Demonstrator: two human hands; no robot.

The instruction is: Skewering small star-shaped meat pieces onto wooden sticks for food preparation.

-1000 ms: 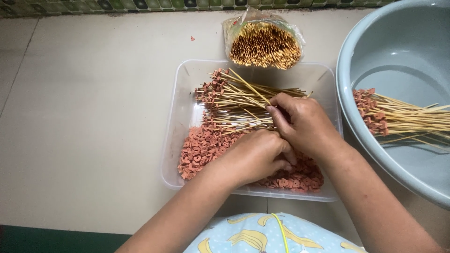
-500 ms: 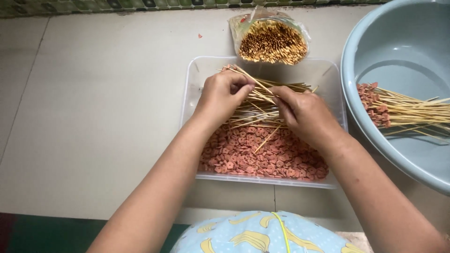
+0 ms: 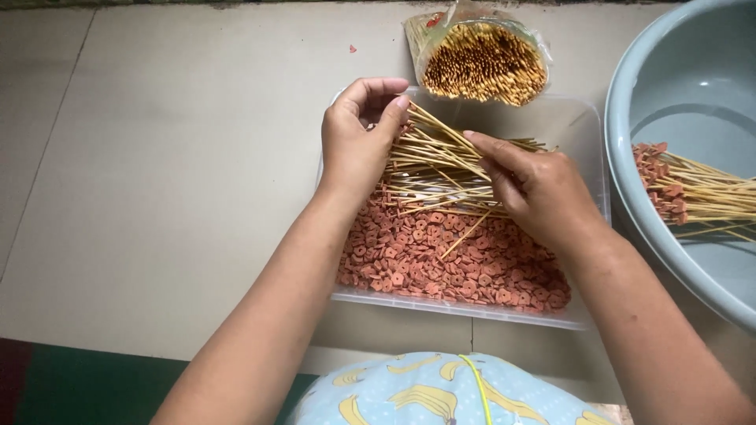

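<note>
Where hands (image 3: 441,157) meet skewers (image 3: 441,161): beige tiled floor (image 3: 157,157) w/ grey basin (image 3: 630,102)

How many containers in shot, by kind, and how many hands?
Clear plastic tray: 1
Grey basin: 1
Plastic bag of skewers: 1
Hands: 2, left hand and right hand, both on the loose skewers in the tray
Total: 3 containers, 2 hands

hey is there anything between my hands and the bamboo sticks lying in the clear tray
Nothing visible is in the way. Both the left hand and the right hand already rest on the bamboo sticks, which lie on top of the red slices in the clear tray.
</note>
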